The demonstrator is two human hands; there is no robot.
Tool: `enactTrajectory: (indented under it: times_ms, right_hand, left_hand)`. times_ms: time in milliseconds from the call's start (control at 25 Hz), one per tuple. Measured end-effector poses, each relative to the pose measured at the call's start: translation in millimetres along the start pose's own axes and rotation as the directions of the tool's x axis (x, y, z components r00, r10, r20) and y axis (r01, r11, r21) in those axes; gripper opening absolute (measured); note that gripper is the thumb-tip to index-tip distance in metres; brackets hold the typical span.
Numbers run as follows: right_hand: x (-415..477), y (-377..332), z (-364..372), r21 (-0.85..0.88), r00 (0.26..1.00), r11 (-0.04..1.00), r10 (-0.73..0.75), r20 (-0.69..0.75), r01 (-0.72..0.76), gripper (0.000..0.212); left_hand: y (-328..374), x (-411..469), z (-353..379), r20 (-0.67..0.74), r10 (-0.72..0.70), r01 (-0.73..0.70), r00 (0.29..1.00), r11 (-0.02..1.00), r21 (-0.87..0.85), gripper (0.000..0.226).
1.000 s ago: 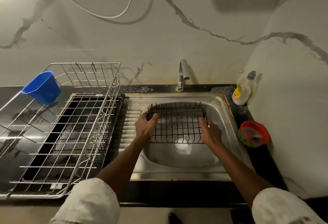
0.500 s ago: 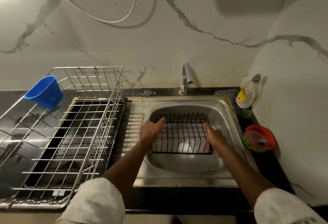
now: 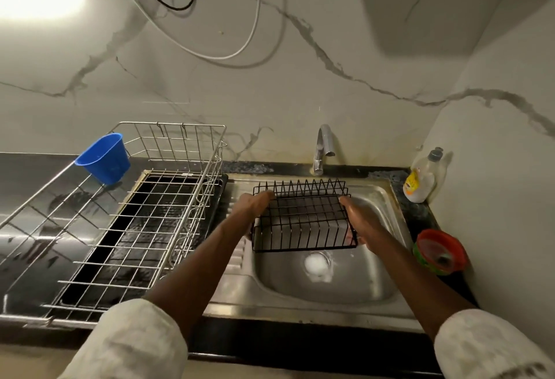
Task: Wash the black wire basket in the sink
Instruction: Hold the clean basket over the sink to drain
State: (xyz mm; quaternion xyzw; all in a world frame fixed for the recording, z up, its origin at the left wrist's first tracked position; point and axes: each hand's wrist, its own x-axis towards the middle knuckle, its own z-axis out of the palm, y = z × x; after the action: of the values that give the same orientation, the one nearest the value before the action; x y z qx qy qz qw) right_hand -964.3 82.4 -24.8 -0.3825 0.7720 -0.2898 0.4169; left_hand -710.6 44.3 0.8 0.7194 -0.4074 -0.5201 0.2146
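Observation:
The black wire basket [image 3: 303, 219] is held above the bowl of the steel sink [image 3: 381, 261], tilted so its near side hangs lower. My left hand [image 3: 253, 208] grips its left end, thumb over the top wire. My right hand [image 3: 356, 219] grips its right end. The tap [image 3: 322, 150] stands behind the basket; no running water shows. The drain [image 3: 316, 263] lies below the basket's near edge, with white foam around it.
A large steel wire dish rack [image 3: 135, 222] stands on the dark counter left of the sink, with a blue cup [image 3: 103, 157] hung on its far left. A dish-soap bottle [image 3: 422, 177] and a red-and-green scrubber holder [image 3: 440, 252] sit to the right.
Both hands have lifted the basket out of the sink bowl and tipped its near side down. The camera has also tilted upward.

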Motion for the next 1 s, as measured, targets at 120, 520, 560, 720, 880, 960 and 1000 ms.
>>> enactTrajectory:
  times_ms: [120, 520, 560, 720, 880, 960, 1000]
  right_hand:
    - [-14.1, -22.8, -5.5, 0.001, 0.998, 0.998, -0.069, -0.001, 0.069, 0.059]
    - [-37.7, -122.4, -19.4, 0.088, 0.98, 0.977, -0.196, 0.025, 0.193, 0.092]
    - [-43.0, -134.3, -17.6, 0.082, 0.974, 0.972, -0.223, 0.041, 0.219, 0.088]
    - [-63.7, -181.9, 1.3, 0.051, 0.94, 0.946, -0.324, 0.102, 0.321, 0.074]
    - [-84.6, -228.4, 40.1, 0.04, 0.891, 0.913, -0.404, 0.206, 0.405, 0.059]
    - [-91.6, -249.7, 64.5, 0.04, 0.855, 0.893, -0.442, 0.271, 0.449, 0.057]
    - [-93.5, -259.2, 77.3, 0.044, 0.837, 0.885, -0.453, 0.306, 0.463, 0.056]
  left_hand:
    - [13.5, -18.5, -22.2, -0.013, -0.028, 0.028, 1.0, 1.0, -0.007, 0.082]
    - [32.4, -98.0, -94.6, 0.063, 0.036, -0.022, 0.997, 0.979, -0.204, 0.086]
    - [32.0, -107.7, -103.4, 0.068, 0.045, -0.03, 0.997, 0.977, -0.213, 0.084]
    - [24.0, -144.0, -143.0, 0.01, 0.078, -0.073, 0.997, 0.966, -0.248, 0.082]
    - [7.5, -167.1, -185.4, -0.118, 0.039, -0.077, 0.992, 0.938, -0.339, 0.086]
    - [-2.0, -170.4, -208.3, -0.175, 0.011, -0.078, 0.985, 0.922, -0.379, 0.09]
    - [-6.5, -170.3, -218.6, -0.197, -0.01, -0.07, 0.98, 0.918, -0.391, 0.092]
